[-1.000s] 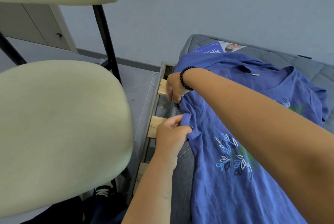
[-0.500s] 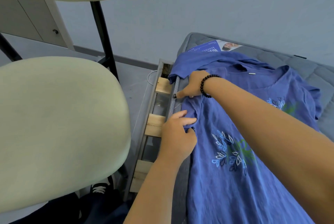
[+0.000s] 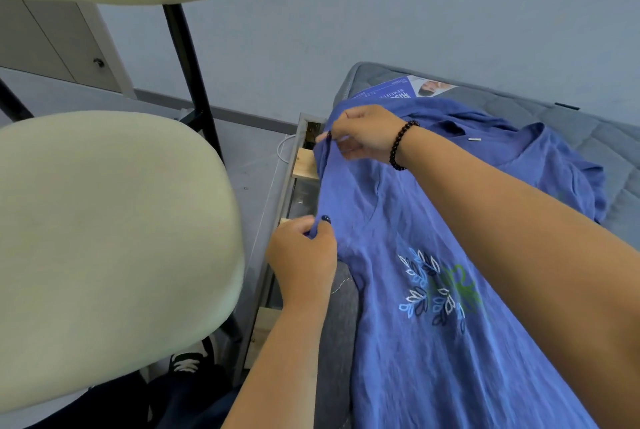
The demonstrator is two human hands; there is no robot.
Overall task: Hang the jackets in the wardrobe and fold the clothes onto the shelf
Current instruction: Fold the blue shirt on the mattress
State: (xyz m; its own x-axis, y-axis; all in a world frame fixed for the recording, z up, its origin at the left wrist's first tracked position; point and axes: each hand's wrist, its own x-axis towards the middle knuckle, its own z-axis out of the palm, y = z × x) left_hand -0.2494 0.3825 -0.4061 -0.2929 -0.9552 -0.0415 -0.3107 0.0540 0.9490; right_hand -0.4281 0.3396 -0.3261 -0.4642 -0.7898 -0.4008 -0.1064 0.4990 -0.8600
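Nothing readable tbh, the blue label [image 3: 398, 90] on the mattress [image 3: 588, 130] has print but it's too blurry.

light: even, soft, bright | shadows: faint | glare: none | edges: wide-angle bending | near forearm slightly soft

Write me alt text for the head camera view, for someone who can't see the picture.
Both hands pinch the left edge of a blue shirt spread on a grey mattress: the left hand nearer, the right hand, with a beaded bracelet, farther up. A cream chair fills the left side.
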